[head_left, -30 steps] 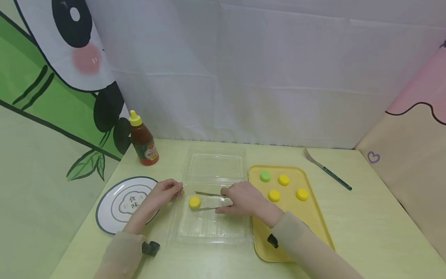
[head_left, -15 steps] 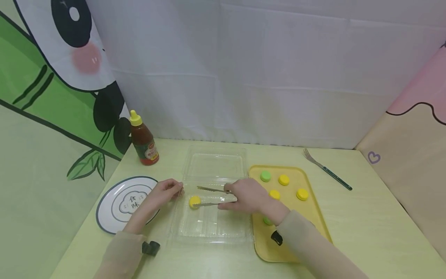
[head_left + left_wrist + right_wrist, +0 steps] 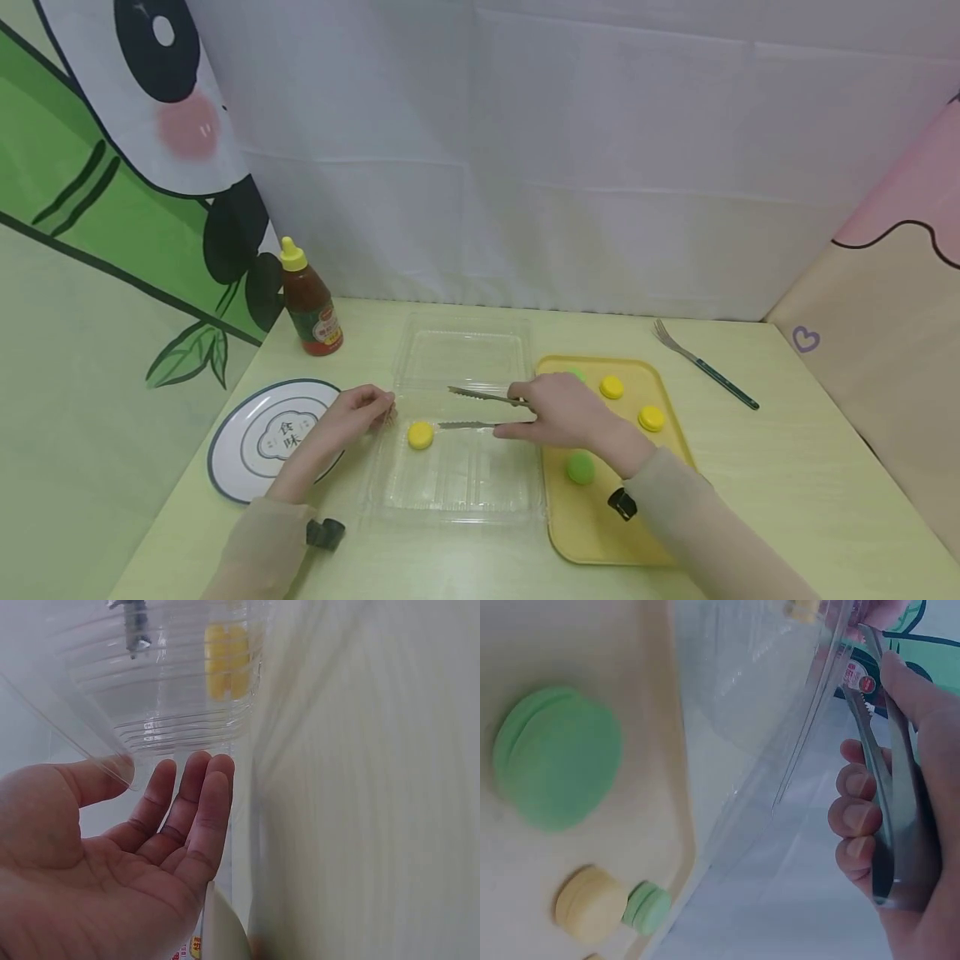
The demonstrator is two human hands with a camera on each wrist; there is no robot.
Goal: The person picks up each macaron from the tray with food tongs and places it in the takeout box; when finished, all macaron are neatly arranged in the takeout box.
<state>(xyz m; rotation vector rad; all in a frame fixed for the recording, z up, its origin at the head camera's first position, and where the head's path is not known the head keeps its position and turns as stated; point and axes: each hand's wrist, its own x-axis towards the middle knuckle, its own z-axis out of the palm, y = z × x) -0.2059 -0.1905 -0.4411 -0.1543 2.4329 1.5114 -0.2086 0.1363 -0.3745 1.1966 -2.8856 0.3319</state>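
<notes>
My left hand (image 3: pixel 358 414) holds the left rim of a clear plastic hinged container (image 3: pixel 495 492), thumb at the lip and fingers below it. The container's lid (image 3: pixel 468 350) lies back, away from me. One yellow macaron (image 3: pixel 420 435) sits inside, near the left wall. My right hand (image 3: pixel 564 408) grips metal tongs (image 3: pixel 904 832), whose serrated tips are spread with nothing between them. The tongs hang over the container, right of that macaron. On the yellow tray (image 3: pixel 600 542), a green macaron (image 3: pixel 580 467) lies below my right wrist; my right hand partly hides another green one (image 3: pixel 576 374).
Two yellow macarons, one farther back (image 3: pixel 611 387) and one nearer (image 3: pixel 651 418), lie on the tray. A fork (image 3: pixel 708 367) lies beyond it on the right. On the left are a white plate (image 3: pixel 255 433) and a red sauce bottle (image 3: pixel 311 308) with a yellow cap.
My right hand and the tongs have moved right and back, away from the yellow macaron, which stays in the container. The tongs have spread wider. My left hand has not moved.
</notes>
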